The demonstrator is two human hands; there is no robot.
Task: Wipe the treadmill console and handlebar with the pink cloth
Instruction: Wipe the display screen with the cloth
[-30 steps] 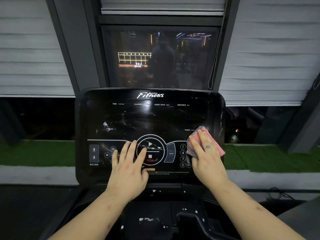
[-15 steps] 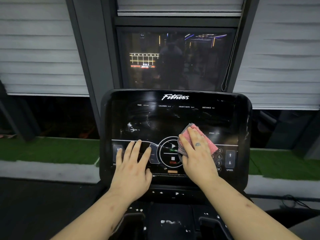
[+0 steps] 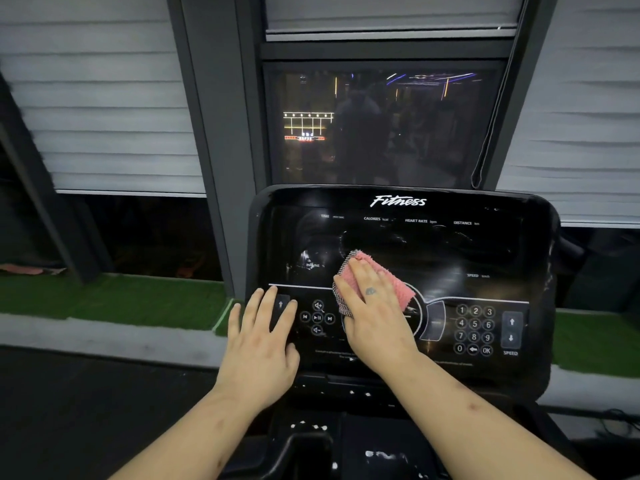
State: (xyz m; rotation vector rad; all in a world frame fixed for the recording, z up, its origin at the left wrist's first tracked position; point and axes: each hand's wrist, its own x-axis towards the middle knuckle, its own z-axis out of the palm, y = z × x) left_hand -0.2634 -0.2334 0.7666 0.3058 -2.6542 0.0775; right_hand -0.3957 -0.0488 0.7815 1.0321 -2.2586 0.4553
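Pink terry cloth with a checked grey-and-white edge (image 3: 401, 292) lies flat on the glossy black treadmill console (image 3: 450, 251), left of centre, covering the upper left of the round start/stop dial (image 3: 417, 317). The right hand (image 3: 375, 320) presses it down with straight fingers held close together. It is not gripping, only pushing the fabric against the panel.

A second ago the cloth was far over on the right, beside the white number keypad (image 3: 474, 329); it has since swept leftwards across the dial. The left hand (image 3: 261, 344) has shifted the same way, from the middle to the console's left side. Its fingers (image 3: 270, 306) are spread and flat on the panel and hold nothing. By my reading, one stroke across the lower band is nearly done, and the right part has had its pass.

Little room is left to the left: the left hand lies in the cloth's path, and the console's rounded edge is just beyond its outer fingers. Above the cloth the display band, with faint smears, is open right up to the top rim, as is the way back to the right. Below the console, a dark tray speckled with white (image 3: 381, 455) shows. I cannot make out the handlebar clearly, and I judge it not yet wiped.
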